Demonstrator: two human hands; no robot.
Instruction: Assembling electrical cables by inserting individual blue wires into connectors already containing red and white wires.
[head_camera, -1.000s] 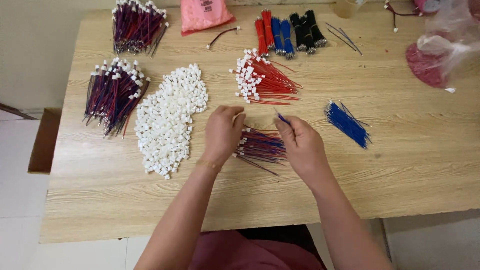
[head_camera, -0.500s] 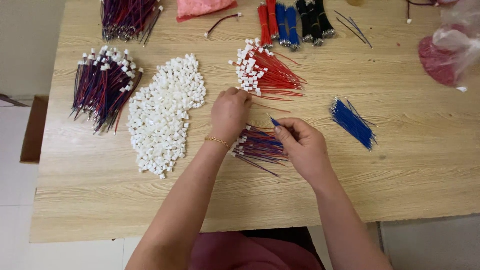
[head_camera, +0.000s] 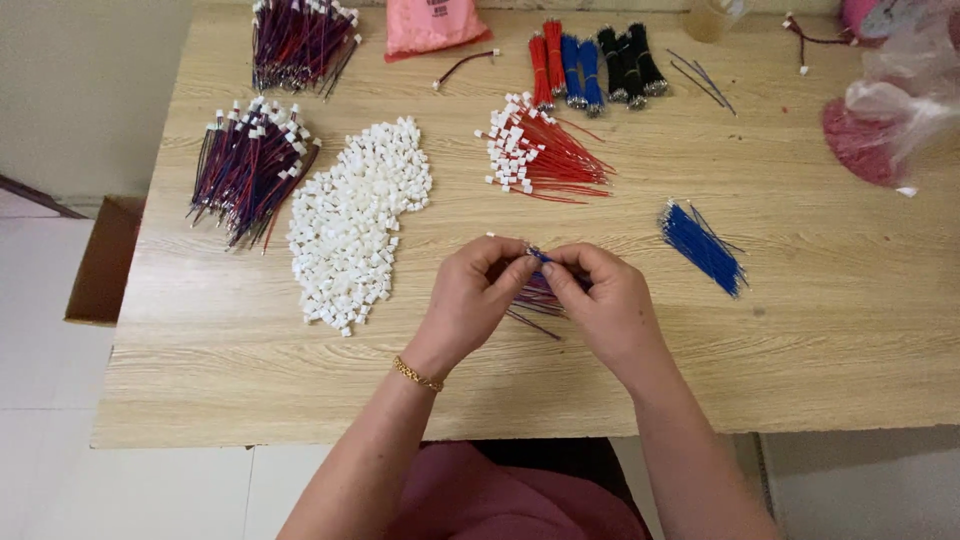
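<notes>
My left hand (head_camera: 475, 295) and my right hand (head_camera: 600, 300) meet over the middle of the wooden table (head_camera: 800, 340). Between their fingertips they pinch a thin blue wire (head_camera: 537, 256) and a small white connector; which hand holds which part is hard to tell. Under the hands lies a small bundle of red and blue wires (head_camera: 538, 298). A heap of white plastic connectors (head_camera: 355, 215) spreads just left of my left hand. Red wires with white connectors (head_camera: 535, 155) lie beyond the hands. Loose blue wires (head_camera: 702, 246) lie to the right.
Two bundles of finished red-and-blue wires (head_camera: 248, 165) (head_camera: 298, 38) lie at the far left. Red, blue and black wire bundles (head_camera: 590, 65) and a pink bag (head_camera: 428, 25) sit at the back. Clear plastic bags (head_camera: 900, 100) occupy the right corner. A cardboard box (head_camera: 100, 260) stands on the floor left.
My left hand came back from the red wires with connectors to meet my right hand. Both hands now pinch a blue wire together above the small bundle.
</notes>
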